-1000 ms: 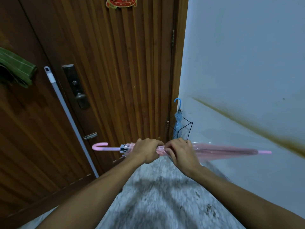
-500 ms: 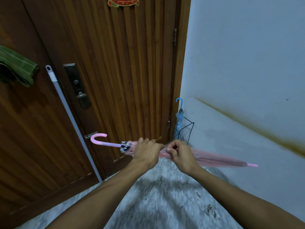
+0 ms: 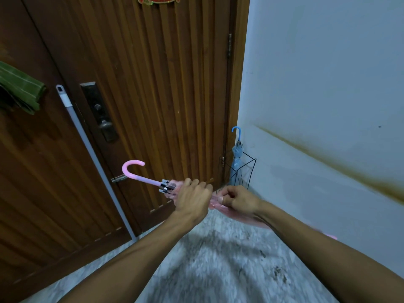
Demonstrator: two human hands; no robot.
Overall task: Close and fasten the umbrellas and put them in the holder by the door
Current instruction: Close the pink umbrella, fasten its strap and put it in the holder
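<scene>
Now two hands, left hand (image 3: 192, 201) and right hand (image 3: 240, 199), clamped on one pink umbrella (image 3: 150, 182); one blue umbrella (image 3: 237, 156) apparently in holder (image 3: 251, 169).

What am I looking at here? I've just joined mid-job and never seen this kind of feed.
There is no machine. One wide-angle camera sits on a person's head, looking forward and down at their bare arms. The left hand grips a closed pink umbrella near its hooked handle; the right hand pinches its folded canopy, probably at the strap, though that is too small to see. In the corner between the wooden door and the wall stands a wire holder with a blue umbrella already in it. A pole leans on the door.
</scene>
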